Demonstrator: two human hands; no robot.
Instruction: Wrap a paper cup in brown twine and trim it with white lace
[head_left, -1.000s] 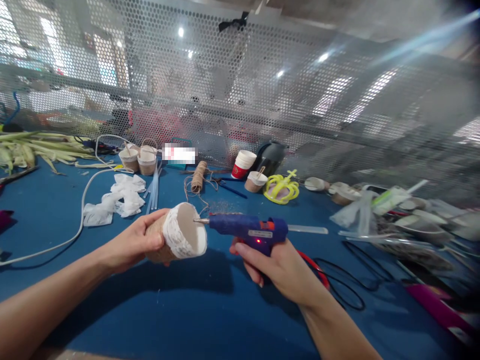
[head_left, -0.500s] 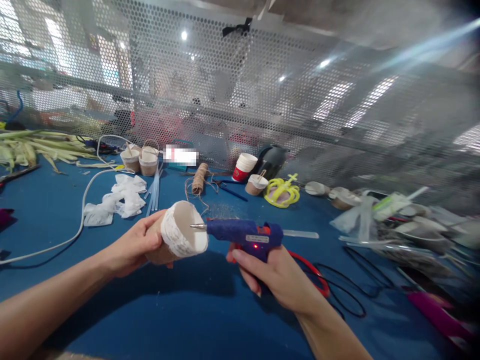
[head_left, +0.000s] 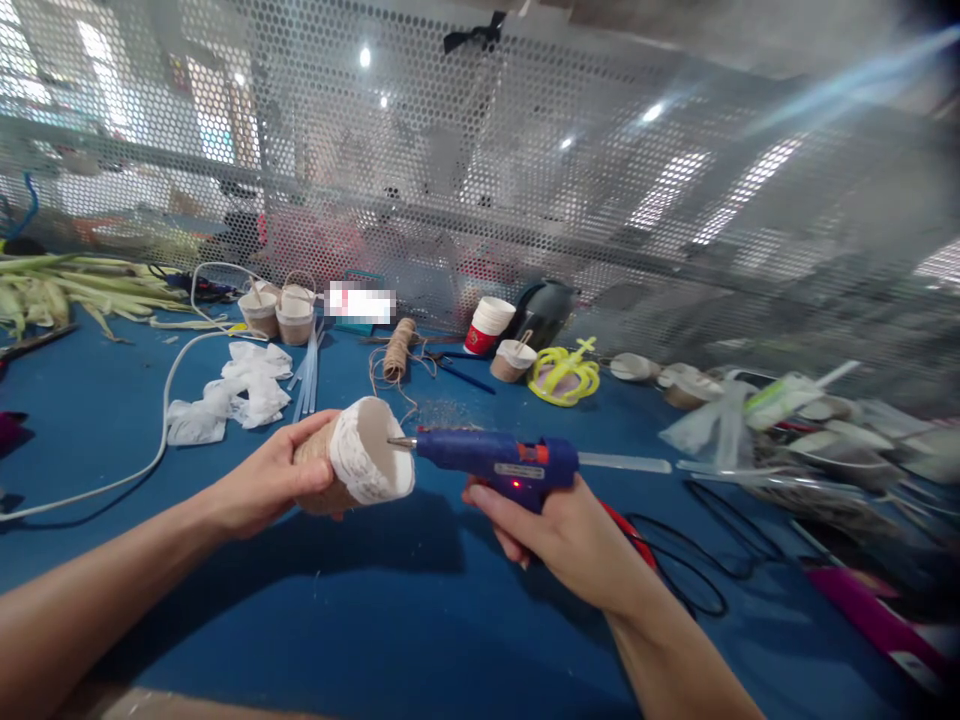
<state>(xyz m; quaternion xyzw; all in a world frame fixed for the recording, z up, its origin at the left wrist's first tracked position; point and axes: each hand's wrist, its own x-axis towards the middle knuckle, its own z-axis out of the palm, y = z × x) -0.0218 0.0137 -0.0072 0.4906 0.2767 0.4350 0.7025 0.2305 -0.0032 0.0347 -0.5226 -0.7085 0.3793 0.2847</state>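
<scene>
My left hand [head_left: 274, 480] is closed around a paper cup [head_left: 367, 460] wrapped in brown twine, with a white lace band at its rim. The cup lies tilted on its side in the air, mouth facing right. In my right hand [head_left: 555, 530] is a blue hot glue gun [head_left: 487, 462], its red light lit and a clear glue stick [head_left: 622, 462] poking out the back. The metal nozzle is at the cup's opening; whether it touches the inner wall I cannot tell.
White lace pieces [head_left: 236, 392] and glue sticks [head_left: 309, 375] lie to the left. Behind are twine-wrapped cups [head_left: 295, 318], a twine spool [head_left: 399, 350], stacked paper cups [head_left: 489, 328] and a yellow crown-shaped piece [head_left: 564, 376]. Black cable [head_left: 720, 590] loops at right. A perforated metal screen [head_left: 450, 180] closes the back.
The glue gun has shifted slightly right, and more of its glue stick shows at the back. The cup has turned a little in my left hand.
</scene>
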